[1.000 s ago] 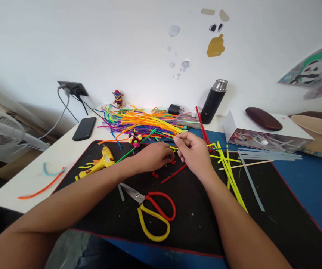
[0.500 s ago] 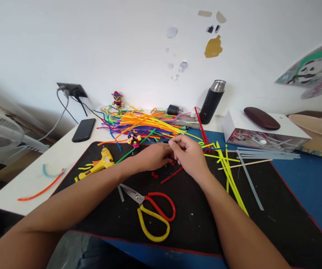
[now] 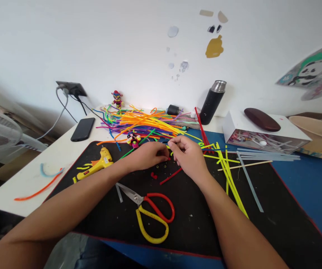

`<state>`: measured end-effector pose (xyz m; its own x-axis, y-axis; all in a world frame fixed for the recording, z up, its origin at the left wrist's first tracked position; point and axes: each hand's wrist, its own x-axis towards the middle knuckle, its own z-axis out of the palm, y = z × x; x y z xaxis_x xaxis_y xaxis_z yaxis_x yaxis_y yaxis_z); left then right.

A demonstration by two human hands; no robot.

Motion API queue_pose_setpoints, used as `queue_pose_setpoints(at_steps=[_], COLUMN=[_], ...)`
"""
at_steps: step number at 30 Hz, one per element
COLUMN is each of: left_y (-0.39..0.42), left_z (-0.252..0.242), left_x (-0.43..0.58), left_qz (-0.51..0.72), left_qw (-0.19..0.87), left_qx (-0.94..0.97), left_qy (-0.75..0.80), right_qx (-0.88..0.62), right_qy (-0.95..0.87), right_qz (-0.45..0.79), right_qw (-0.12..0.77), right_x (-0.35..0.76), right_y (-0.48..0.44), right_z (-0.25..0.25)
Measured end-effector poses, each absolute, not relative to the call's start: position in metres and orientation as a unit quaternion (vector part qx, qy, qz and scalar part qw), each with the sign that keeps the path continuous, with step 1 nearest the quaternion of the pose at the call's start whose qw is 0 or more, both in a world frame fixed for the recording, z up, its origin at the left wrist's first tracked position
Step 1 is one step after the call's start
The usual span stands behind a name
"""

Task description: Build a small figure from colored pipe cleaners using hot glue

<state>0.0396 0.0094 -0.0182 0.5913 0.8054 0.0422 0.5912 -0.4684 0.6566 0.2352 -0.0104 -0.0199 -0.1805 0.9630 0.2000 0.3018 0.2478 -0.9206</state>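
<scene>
My left hand (image 3: 149,155) is over the middle of the black mat with its fingers curled in a pinch. Whatever is between them is too small to make out; a red bit shows by the fingertips. Just to its right, my right hand (image 3: 188,153) is pinched too, thumb against forefinger, with a speck of yellow at its fingers. A small gap separates the hands. Below them lie a curled red piece (image 3: 154,175) and a red pipe cleaner (image 3: 171,176). A small pipe-cleaner figure (image 3: 133,139) stands behind my left hand.
Scissors (image 3: 141,201) with red and yellow handles lie nearest me. A yellow glue gun (image 3: 98,165) is at left, a phone (image 3: 83,129) beyond. Colourful pipe cleaners (image 3: 141,121) are heaped behind; yellow ones (image 3: 232,179) lie right. A black flask (image 3: 213,102) stands by the wall.
My left hand has drawn back slightly to the left, so a gap now parts it from my right hand. The right hand has hardly moved.
</scene>
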Motion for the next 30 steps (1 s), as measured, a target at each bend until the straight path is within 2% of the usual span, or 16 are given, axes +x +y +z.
queue_pose_setpoints(at_steps=[6,12,25,30], left_y=[-0.002,-0.007,-0.013,-0.014], left_z=[-0.004,-0.014,-0.022,-0.021], left_x=[0.008,0.002,0.008,0.009], left_qz=[0.313,0.404,0.350,0.360], left_qw=[0.456,0.476,0.460,0.490], left_qx=[0.686,0.613,0.659,0.648], left_qy=[0.473,0.484,0.480,0.460], right_qx=[-0.480,-0.489,-0.478,-0.480], right_qy=[-0.663,-0.682,-0.700,-0.687], right_qz=[0.391,0.399,0.404,0.419], right_qw=[0.422,0.370,0.342,0.350], right_x=[0.233,0.228,0.216,0.215], right_y=[-0.010,-0.011,-0.019,-0.021], right_z=[-0.024,-0.032,-0.033,-0.033])
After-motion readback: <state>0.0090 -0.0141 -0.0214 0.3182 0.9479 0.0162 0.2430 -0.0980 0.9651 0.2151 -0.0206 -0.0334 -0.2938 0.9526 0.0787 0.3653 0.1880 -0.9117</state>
